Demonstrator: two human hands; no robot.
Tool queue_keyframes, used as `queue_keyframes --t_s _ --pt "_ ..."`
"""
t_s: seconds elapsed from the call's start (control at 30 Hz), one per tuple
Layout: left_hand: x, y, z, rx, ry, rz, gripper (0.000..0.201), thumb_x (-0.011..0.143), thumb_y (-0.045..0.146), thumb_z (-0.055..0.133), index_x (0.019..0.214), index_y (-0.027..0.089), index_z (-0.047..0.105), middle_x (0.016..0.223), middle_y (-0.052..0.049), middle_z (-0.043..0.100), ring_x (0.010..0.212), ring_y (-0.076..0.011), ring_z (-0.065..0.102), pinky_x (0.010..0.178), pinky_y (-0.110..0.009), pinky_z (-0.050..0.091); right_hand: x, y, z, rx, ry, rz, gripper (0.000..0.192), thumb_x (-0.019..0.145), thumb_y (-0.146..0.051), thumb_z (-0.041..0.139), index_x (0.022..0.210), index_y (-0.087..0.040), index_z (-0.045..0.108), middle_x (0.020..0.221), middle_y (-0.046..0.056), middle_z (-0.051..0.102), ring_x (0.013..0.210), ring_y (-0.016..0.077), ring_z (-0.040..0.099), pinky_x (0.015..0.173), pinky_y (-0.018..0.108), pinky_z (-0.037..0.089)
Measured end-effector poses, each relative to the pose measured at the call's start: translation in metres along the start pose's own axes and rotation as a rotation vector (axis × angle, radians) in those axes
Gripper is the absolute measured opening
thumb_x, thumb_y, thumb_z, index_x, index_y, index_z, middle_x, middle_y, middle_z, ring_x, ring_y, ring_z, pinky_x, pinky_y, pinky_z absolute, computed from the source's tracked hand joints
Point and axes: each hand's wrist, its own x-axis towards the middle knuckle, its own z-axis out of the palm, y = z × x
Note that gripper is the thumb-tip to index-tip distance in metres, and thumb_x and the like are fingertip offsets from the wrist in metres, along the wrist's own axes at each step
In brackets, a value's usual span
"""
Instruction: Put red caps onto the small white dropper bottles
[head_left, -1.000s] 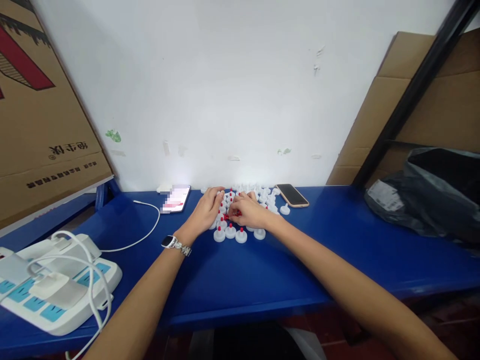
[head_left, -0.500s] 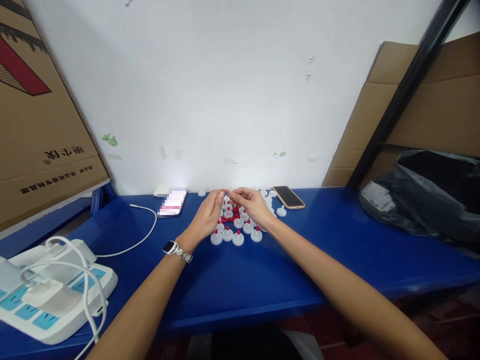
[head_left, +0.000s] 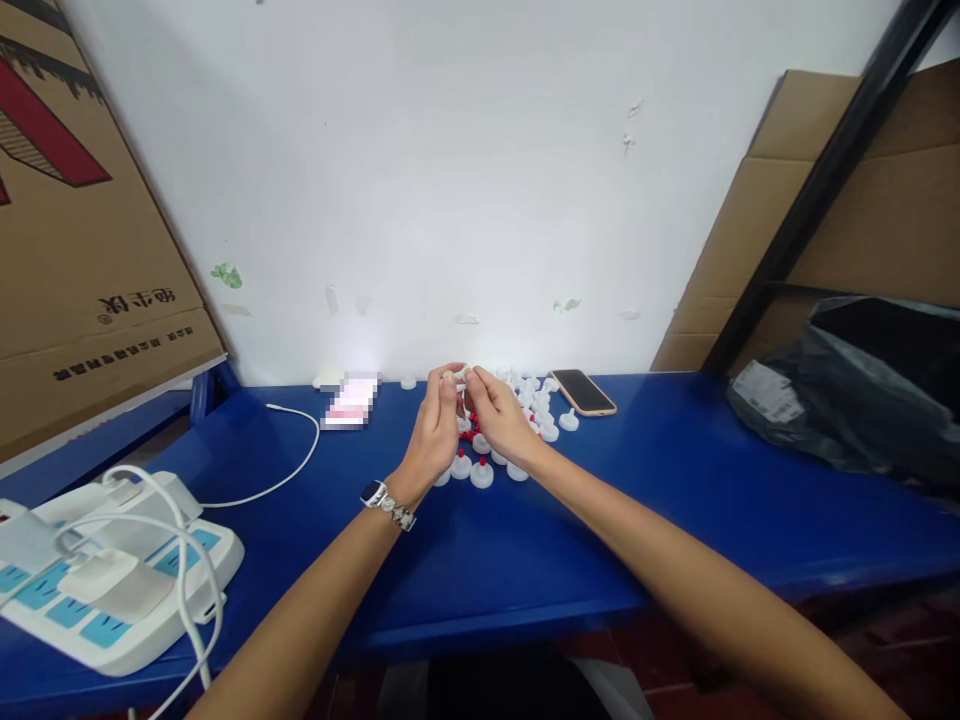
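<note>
My left hand (head_left: 433, 425) and my right hand (head_left: 501, 412) meet above a group of white nozzle caps. Between their fingertips is a small white nozzle cap (head_left: 460, 375), pinched from both sides and partly covered by the fingers. Below them, white caps with red tips (head_left: 482, 473) stand upright on the blue table (head_left: 525, 560). Loose small red tips (head_left: 469, 433) lie among these, partly hidden by my hands. Beyond my right hand is a heap of white nozzle caps (head_left: 531, 390), mostly without red tips.
A phone (head_left: 582, 392) lies right of the heap; a lit, blurred-out screen (head_left: 351, 402) is at the left. A white power strip (head_left: 127, 640) with looping cables occupies the left front. Cardboard (head_left: 97, 250) leans at the left, and a dark plastic bag (head_left: 862, 390) sits at the right.
Both hands have drawn closer together, and a white nozzle cap now shows between the fingertips. My left wrist has shifted right. The view has moved slightly.
</note>
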Motion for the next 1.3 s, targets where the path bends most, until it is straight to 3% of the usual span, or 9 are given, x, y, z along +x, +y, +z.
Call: queue_keyframes --t_s 0.1,0.23,0.33,0.43,0.57,0.8,1.03,1.2,1.3 --pt "-0.002 -0.003 0.002 -0.019 -0.003 -0.054 0.052 0.101 0.058 0.022 0.135 0.025 0.045 0.114 -0.008 0.061 0.1 -0.0198 0.06 0.093 -0.038 0.048 -0.001 -0.005 0.004 -0.042 0.018 -0.012 0.041 0.098 -0.057 0.036 0.076 -0.023 0.043 0.063 -0.003 0.046 0.059 0.0128 0.043 0.058 0.027 0.036" --pt "0.001 -0.004 -0.004 0.004 -0.094 -0.073 0.055 0.1 0.059 0.022 0.14 0.027 0.04 0.119 -0.009 0.06 0.106 -0.0219 0.059 0.097 -0.042 0.046 -0.002 -0.008 0.0 -0.085 -0.028 0.012 0.041 0.099 -0.056 0.035 0.076 -0.023 0.042 0.064 -0.003 0.048 0.059 0.013 0.044 0.058 0.027 0.037" --pt "0.008 -0.006 -0.015 0.057 -0.168 -0.053 0.056 0.101 0.057 0.018 0.146 0.027 0.035 0.131 -0.011 0.056 0.123 -0.0248 0.052 0.104 -0.044 0.043 0.004 -0.003 -0.008 -0.156 -0.06 0.031 0.042 0.099 -0.055 0.035 0.074 -0.022 0.046 0.064 -0.003 0.051 0.059 0.0131 0.046 0.06 0.027 0.038" --pt "0.018 -0.016 -0.031 0.218 -0.12 0.004 0.054 0.102 0.054 0.022 0.145 0.025 0.035 0.142 -0.011 0.046 0.135 -0.0235 0.042 0.112 -0.043 0.035 0.023 0.013 -0.016 -0.318 -0.03 0.035 0.04 0.096 -0.051 0.043 0.074 -0.02 0.056 0.066 -0.001 0.058 0.062 0.0136 0.051 0.063 0.027 0.04" --pt "0.028 -0.043 -0.051 0.461 -0.093 0.06 0.044 0.101 0.051 0.033 0.124 0.02 0.055 0.123 -0.01 0.055 0.12 -0.0226 0.052 0.107 -0.04 0.039 0.061 0.044 -0.022 -0.607 -0.07 0.068 0.026 0.091 -0.038 0.054 0.093 -0.019 0.071 0.086 0.003 0.071 0.074 0.016 0.06 0.073 0.027 0.043" --pt "0.033 -0.069 -0.061 0.707 -0.208 0.026 0.036 0.099 0.041 0.036 0.099 0.018 0.064 0.101 -0.011 0.062 0.1 -0.0268 0.059 0.092 -0.043 0.046 0.104 0.074 -0.005 -1.085 -0.421 0.138 0.027 0.089 -0.029 0.052 0.1 -0.02 0.075 0.101 0.009 0.074 0.1 0.024 0.063 0.096 0.039 0.035" --pt "0.029 -0.063 -0.068 0.645 -0.313 -0.123 0.027 0.095 0.031 0.04 0.103 0.018 0.062 0.092 -0.011 0.07 0.08 -0.0246 0.066 0.072 -0.035 0.049 0.118 0.082 0.005 -1.123 -0.572 0.186 0.022 0.086 -0.031 0.058 0.086 -0.021 0.077 0.09 0.011 0.075 0.099 0.0287 0.064 0.101 0.047 0.027" --pt "0.028 -0.071 -0.076 0.687 -0.31 -0.197 0.025 0.089 0.018 0.041 0.101 0.017 0.063 0.084 -0.01 0.072 0.076 -0.0235 0.067 0.069 -0.033 0.049 0.134 0.082 0.017 -1.108 -0.526 0.192 0.034 0.093 -0.036 0.045 0.104 -0.02 0.073 0.108 0.013 0.073 0.108 0.0305 0.061 0.1 0.048 0.029" --pt "0.027 -0.078 -0.078 0.703 -0.323 -0.227 0.022 0.086 0.014 0.044 0.094 0.019 0.063 0.076 -0.008 0.072 0.07 -0.0218 0.067 0.066 -0.031 0.049 0.143 0.086 0.039 -1.082 -0.522 0.176 0.033 0.091 -0.04 0.051 0.108 -0.019 0.07 0.113 0.012 0.071 0.111 0.0296 0.06 0.101 0.047 0.031"
